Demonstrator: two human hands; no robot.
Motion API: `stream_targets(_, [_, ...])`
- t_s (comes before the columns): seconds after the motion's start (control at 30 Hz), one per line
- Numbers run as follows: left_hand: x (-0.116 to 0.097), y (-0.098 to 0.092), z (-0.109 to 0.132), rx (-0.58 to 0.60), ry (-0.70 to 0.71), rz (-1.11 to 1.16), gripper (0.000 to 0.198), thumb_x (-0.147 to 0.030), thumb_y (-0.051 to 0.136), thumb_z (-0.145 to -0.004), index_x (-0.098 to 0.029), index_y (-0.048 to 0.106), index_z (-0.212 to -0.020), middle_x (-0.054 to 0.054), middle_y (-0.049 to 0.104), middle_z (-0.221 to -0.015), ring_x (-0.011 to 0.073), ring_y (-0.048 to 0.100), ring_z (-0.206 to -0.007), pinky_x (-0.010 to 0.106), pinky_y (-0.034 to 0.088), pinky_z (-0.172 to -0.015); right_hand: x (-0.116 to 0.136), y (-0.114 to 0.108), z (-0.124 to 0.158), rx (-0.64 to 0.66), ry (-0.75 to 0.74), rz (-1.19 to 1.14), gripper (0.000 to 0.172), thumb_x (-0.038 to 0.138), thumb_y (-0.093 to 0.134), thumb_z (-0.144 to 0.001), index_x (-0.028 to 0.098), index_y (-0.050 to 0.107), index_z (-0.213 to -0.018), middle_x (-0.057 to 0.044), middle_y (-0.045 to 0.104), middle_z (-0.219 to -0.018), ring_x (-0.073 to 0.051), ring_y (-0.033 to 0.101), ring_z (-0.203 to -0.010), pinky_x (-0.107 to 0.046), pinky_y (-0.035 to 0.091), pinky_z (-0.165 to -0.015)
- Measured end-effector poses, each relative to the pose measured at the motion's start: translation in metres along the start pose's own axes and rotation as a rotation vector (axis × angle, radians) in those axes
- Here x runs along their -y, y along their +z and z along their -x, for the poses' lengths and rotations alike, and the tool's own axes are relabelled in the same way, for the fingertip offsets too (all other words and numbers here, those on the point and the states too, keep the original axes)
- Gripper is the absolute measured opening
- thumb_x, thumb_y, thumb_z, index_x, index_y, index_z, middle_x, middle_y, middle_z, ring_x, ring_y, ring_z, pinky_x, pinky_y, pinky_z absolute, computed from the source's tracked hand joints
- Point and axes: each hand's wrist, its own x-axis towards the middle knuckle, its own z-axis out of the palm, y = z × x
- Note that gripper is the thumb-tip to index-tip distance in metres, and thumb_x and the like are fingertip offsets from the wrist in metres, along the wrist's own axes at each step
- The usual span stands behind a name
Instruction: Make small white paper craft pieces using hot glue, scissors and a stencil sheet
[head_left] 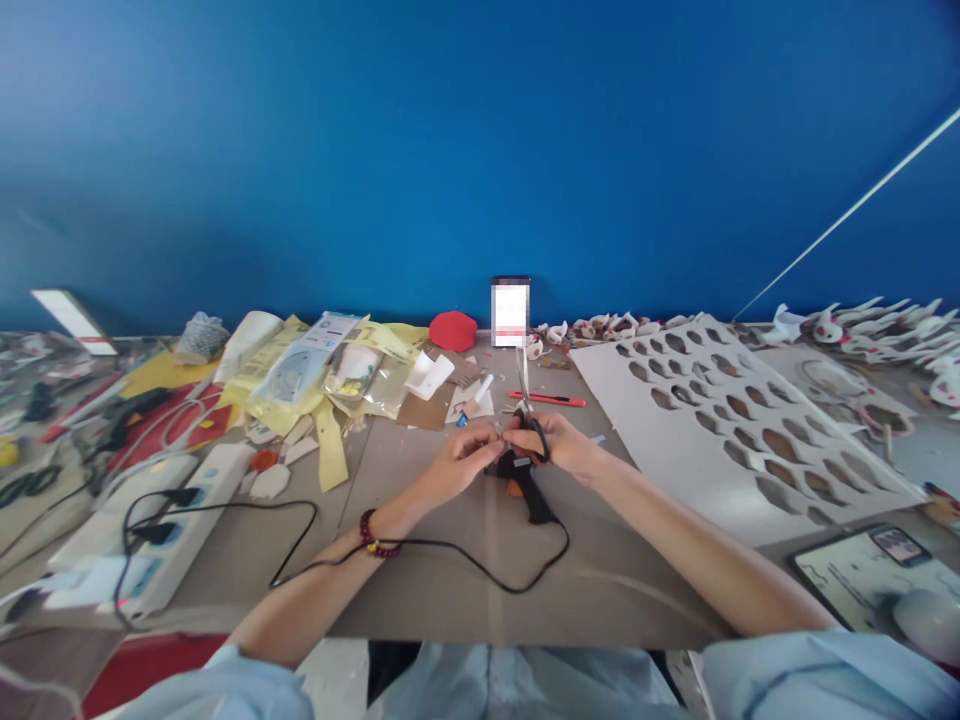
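1. At the middle of the surface [450, 585], the right hand [561, 447] is gripping black-handled scissors [524, 395], blades pointing up and away.
2. The left hand [457, 462] is pinched shut right beside the blades. What it's holding is too small to tell.
3. A black glue gun [529, 492] lies just under both hands, with its cord [450, 548] looping left.

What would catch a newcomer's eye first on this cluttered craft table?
The deep blue wall fills the upper half. At table centre the right hand holds black-handled scissors, blades up, with the left hand close beside it, above a black glue gun whose cord runs left to a white power strip. To the right lies a large white board full of leaf-shaped cut-outs.
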Motion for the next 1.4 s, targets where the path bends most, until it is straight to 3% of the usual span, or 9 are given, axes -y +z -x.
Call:
stream_targets(0.33, [-0.005,0.003,0.0,-0.051,-0.038,-0.038,0.034,-0.037,0.051,-0.085,-0.016,0.045,-0.057,-0.003,0.041,-0.058,0.0108,0.04,-0.058,0.025,0.029,-0.056,0.001,-0.001,-0.001,-0.031,0.032,0.029,0.037,0.045,0.073,-0.06,0.014,0.059,-0.072,0.004,0.05,-0.052,-0.007,0.041,-0.048,-0.022,0.026,-0.045])
stream_targets(0.5, [0.0,0.0,-0.002,-0.16,-0.016,-0.016,0.036,-0.039,0.053,-0.082,-0.017,0.044,-0.056,-0.005,0.038,-0.053,0.0088,0.035,-0.053,0.024,0.027,-0.052,-0.006,-0.002,-0.003,0.038,-0.023,0.062,0.025,0.035,0.07,-0.063,0.015,0.058,-0.071,0.004,0.051,-0.056,-0.008,0.044,-0.053,-0.022,0.032,-0.051])
stream_targets(0.67, [0.001,0.0,-0.002,-0.187,-0.052,0.021,0.042,-0.048,0.055,-0.08,-0.017,0.042,-0.055,-0.005,0.038,-0.051,0.0082,0.035,-0.05,0.024,0.027,-0.05,-0.008,0.0,-0.001,0.09,-0.036,0.102,0.019,0.03,0.067,-0.064,0.015,0.056,-0.069,0.003,0.052,-0.057,-0.009,0.044,-0.054,-0.022,0.032,-0.052])
stream_targets(0.83, [-0.003,-0.001,0.0,-0.188,-0.047,0.068,0.043,-0.051,0.048,-0.085,-0.017,0.046,-0.059,-0.004,0.041,-0.05,0.0097,0.04,-0.051,0.024,0.032,-0.053,-0.006,0.004,0.001,0.037,-0.037,0.019,0.023,0.035,0.067,-0.067,0.015,0.056,-0.072,0.004,0.049,-0.056,-0.007,0.039,-0.051,-0.021,0.027,-0.048])
stream_targets(1.1, [-0.004,0.003,0.003,-0.129,0.018,0.128,0.034,-0.044,0.053,-0.084,-0.016,0.049,-0.065,-0.003,0.043,-0.058,0.0091,0.04,-0.054,0.024,0.031,-0.053,-0.007,0.009,0.003,-0.008,-0.069,-0.104,0.031,0.043,0.068,-0.068,0.017,0.052,-0.073,0.006,0.046,-0.055,-0.006,0.035,-0.046,-0.022,0.022,-0.044])
stream_targets(1.4, [-0.005,0.001,0.002,-0.144,0.002,0.1,0.038,-0.043,0.053,-0.084,-0.016,0.046,-0.058,-0.003,0.043,-0.053,0.0095,0.039,-0.053,0.024,0.029,-0.053,-0.003,0.011,0.004,0.014,-0.07,-0.034,0.034,0.045,0.07,-0.066,0.016,0.053,-0.072,0.004,0.05,-0.056,-0.006,0.038,-0.046,-0.021,0.026,-0.043])
